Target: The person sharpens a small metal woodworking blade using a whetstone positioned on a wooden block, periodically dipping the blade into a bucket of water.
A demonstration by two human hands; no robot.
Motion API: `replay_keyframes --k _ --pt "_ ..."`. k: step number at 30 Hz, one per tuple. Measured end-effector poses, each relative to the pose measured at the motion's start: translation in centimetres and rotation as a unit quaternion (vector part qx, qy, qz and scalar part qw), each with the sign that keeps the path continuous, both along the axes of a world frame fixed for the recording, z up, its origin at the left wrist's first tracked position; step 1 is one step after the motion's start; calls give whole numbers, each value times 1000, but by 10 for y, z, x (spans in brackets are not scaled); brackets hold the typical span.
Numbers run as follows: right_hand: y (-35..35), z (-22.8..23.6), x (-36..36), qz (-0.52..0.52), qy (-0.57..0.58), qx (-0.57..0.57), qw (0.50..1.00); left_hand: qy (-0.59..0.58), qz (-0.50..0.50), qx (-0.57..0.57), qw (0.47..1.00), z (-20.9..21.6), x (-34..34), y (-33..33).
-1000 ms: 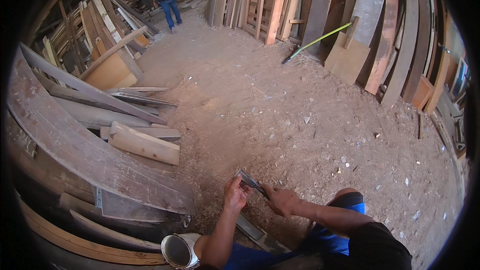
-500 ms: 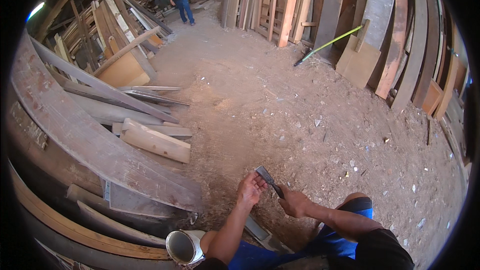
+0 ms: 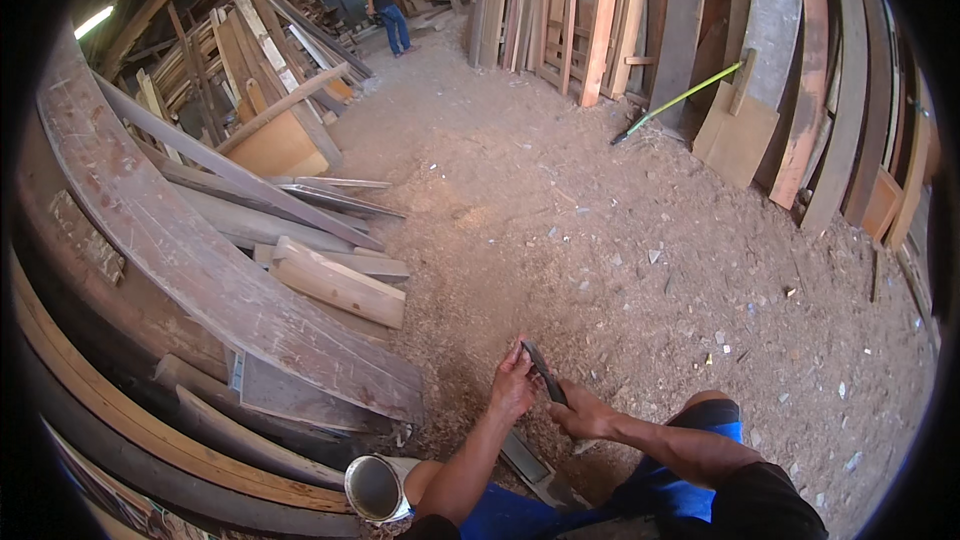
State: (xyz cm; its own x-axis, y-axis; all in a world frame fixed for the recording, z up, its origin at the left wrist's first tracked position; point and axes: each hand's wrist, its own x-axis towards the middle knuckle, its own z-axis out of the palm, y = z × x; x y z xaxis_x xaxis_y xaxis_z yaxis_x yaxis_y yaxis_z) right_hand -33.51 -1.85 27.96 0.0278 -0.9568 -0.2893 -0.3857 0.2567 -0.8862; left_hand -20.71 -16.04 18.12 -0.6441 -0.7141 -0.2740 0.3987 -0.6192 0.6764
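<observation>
A dark chisel (image 3: 546, 376) slants up and leftward in front of me, its blade now turned nearly edge-on. My right hand (image 3: 584, 412) is closed around its lower end, hiding the handle. At the blade's tip, my left hand (image 3: 513, 386) has its fingers bent, thumb and fingertips against the metal. Below the hands, between my legs, lies a long flat grey block (image 3: 524, 458), like a sharpening stone on a narrow board. By my left knee stands a whitish round bucket (image 3: 374, 489) with greyish contents.
Planks and a wide curved-looking board (image 3: 230, 285) are stacked along my left. Tall boards (image 3: 680, 40) lean along the right, with a green pole (image 3: 690, 92) against them. Shavings and chips cover the dirt floor (image 3: 560, 210). Another person (image 3: 385, 5) stands far back.
The chisel has rolled from showing its flat face to nearly edge-on. My left fingers have closed in at its tip. The view has shifted slightly left, and the distant person has turned.
</observation>
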Motion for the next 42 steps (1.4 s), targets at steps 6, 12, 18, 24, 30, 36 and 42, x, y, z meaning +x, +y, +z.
replay_keyframes --k 6,12,18,24,30,36,42 --pt "5 4 -6 -11 -21 43 999 19 11 22 1000 -5 -10 2" --pt "10 0 -17 -8 2 46 999 -3 -4 35 999 -6 -21 3" --pt "12 -3 -21 -22 15 20 999 -2 0 26 1000 -2 -28 9" --pt "12 2 -26 -16 21 -2 1000 23 -76 124 989 35 -30 18" --pt "2 -6 -56 65 254 67 963 0 -33 33 999 -13 -24 -4" --pt "119 -25 -327 -378 604 -223 665 -145 -20 -95 985 -21 -18 -14" --pt "203 63 -466 -689 332 11 644 -150 -48 -108 981 -36 -12 -16"
